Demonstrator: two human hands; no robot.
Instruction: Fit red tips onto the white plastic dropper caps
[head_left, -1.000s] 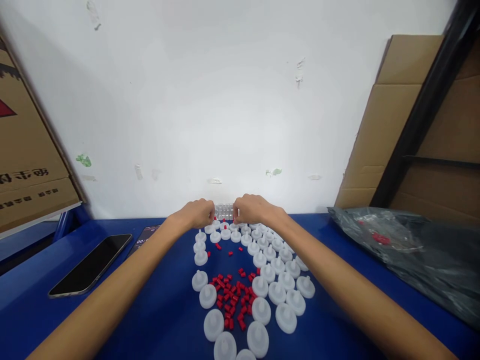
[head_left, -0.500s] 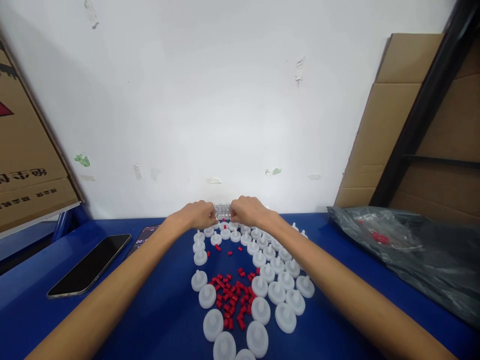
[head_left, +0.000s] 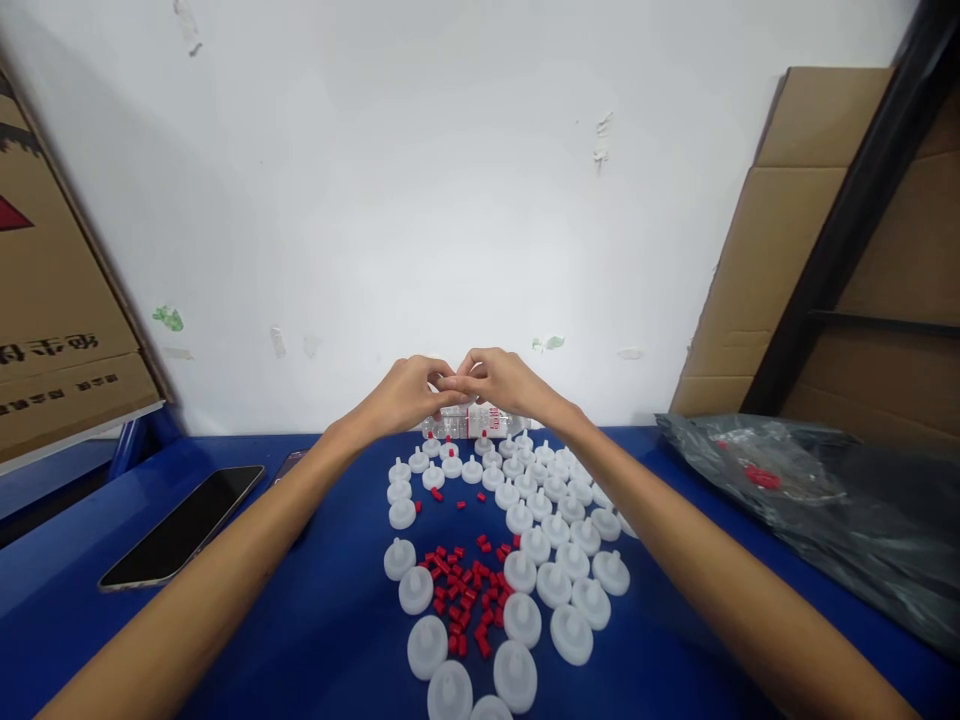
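Observation:
My left hand (head_left: 405,393) and my right hand (head_left: 501,380) are raised above the far end of the blue table (head_left: 315,620), fingertips pinched together and touching each other. A small whitish piece shows between them; I cannot make out what it is. Below them lies a clear plastic bottle (head_left: 472,421) on its side against the wall. Several white round caps (head_left: 525,560) stand in rows on the table, ringing a heap of small red plugs (head_left: 466,590).
A black phone (head_left: 184,527) lies at the left, with a second dark device partly hidden behind my left forearm. A dark plastic bag (head_left: 825,500) lies at the right. Cardboard boxes (head_left: 52,300) stand left and right, against a white wall.
Both hands have lifted off the far row of caps and come together in the air, uncovering the bottle's label.

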